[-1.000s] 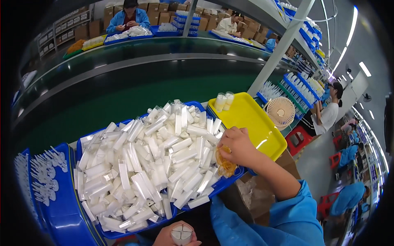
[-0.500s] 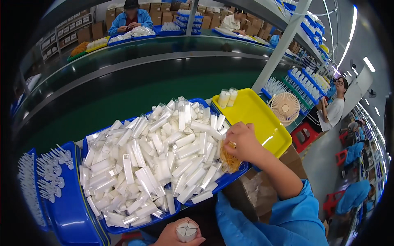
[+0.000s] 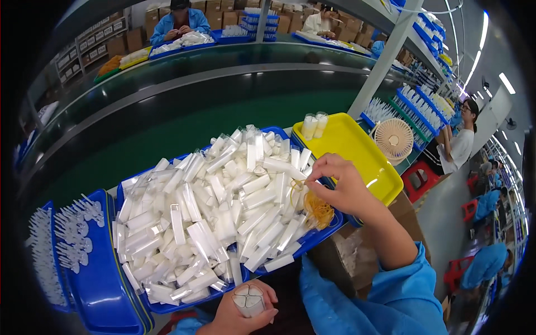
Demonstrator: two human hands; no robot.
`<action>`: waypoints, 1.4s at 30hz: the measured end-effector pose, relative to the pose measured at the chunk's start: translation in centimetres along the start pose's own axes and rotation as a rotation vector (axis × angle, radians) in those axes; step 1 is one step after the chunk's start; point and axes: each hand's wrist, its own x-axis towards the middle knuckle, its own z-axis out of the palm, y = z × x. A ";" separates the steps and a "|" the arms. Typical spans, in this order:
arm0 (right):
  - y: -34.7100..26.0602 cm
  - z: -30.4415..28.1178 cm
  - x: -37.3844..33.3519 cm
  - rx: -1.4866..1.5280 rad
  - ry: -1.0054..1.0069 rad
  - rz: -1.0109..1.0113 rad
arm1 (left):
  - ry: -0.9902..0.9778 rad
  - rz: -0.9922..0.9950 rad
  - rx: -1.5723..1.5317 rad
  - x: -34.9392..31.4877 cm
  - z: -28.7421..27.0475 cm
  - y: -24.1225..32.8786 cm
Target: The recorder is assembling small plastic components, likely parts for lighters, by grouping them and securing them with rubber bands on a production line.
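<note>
At the lower edge, my left hand (image 3: 237, 314) is closed round an upright bundle of white wedge-ended pieces (image 3: 249, 301). My right hand (image 3: 343, 187) pinches a thin yellow rubber band (image 3: 294, 192) between thumb and fingertips. Just below those fingertips lies a heap of yellow rubber bands (image 3: 319, 213), at the right end of a blue tray (image 3: 312, 243). White pieces in clear plastic sleeves (image 3: 206, 215) are heaped across that tray and the adjoining one.
A yellow tray (image 3: 365, 159) holds a few wrapped white bundles (image 3: 314, 126) in its far left corner. Beside it stands a round fan (image 3: 394, 140). Blue trays (image 3: 106, 296) with white stemmed parts (image 3: 71, 240) sit at left. Beyond runs a green conveyor (image 3: 167, 131); co-workers sit across it.
My right hand has lifted slightly from the rubber band heap, drawing out a band. My left hand has risen a little with the bundle. The view has shifted slightly.
</note>
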 end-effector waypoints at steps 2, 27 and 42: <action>-0.7 0.0 -0.2 0.108 -0.041 0.042 | -0.021 0.010 -0.008 0.0 -0.6 -0.5; -10.5 3.6 -6.8 0.515 -0.804 -0.519 | 0.009 0.246 0.552 -0.8 -0.5 0.5; -7.2 4.7 -8.9 1.381 -0.770 0.216 | 0.388 0.602 0.904 -1.1 1.2 -0.1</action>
